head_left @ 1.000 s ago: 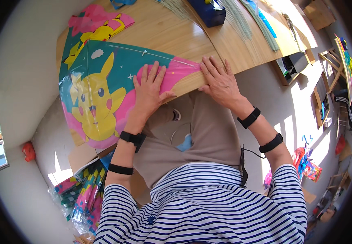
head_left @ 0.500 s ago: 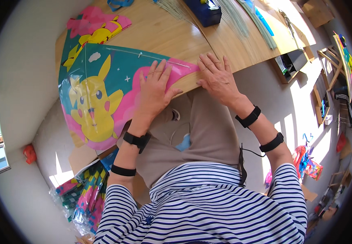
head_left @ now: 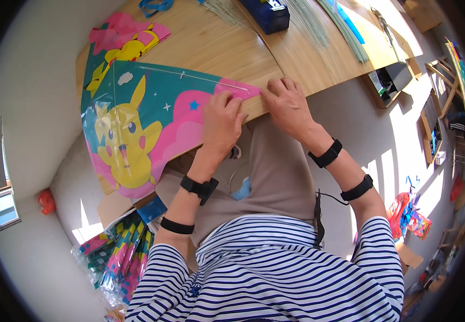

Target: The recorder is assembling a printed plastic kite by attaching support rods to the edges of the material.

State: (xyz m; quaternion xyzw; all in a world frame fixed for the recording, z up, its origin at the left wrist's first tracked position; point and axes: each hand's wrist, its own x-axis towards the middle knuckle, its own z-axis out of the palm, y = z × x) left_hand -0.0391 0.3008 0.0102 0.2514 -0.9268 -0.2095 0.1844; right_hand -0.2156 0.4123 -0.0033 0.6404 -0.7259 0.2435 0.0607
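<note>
A kite [head_left: 174, 110] of green and pink film, printed with a yellow cartoon figure, lies over the table's near edge. Its left part hangs past the edge, and a thin rod runs under clear strip along its far side. My left hand [head_left: 223, 124] has its fingers curled down on the pink film a little left of the kite's right-hand tip, gripping there. At the tip itself, my right hand [head_left: 288, 107] is closed with bent fingers, pinching the pointed end. The fingertips of both hands are partly hidden.
Another folded kite [head_left: 130, 48] lies at the far left of the wooden table [head_left: 222, 45]. A dark blue tape dispenser [head_left: 267, 16], thin rods [head_left: 345, 35] and a blue ribbon [head_left: 156, 6] lie at the back. Packed kites [head_left: 120, 252] fill a carton at lower left.
Both hands lay flat with fingers stretched; now their fingers are bent and closed on the film. My left hand has shifted right, nearer the tip. The view has moved slightly.
</note>
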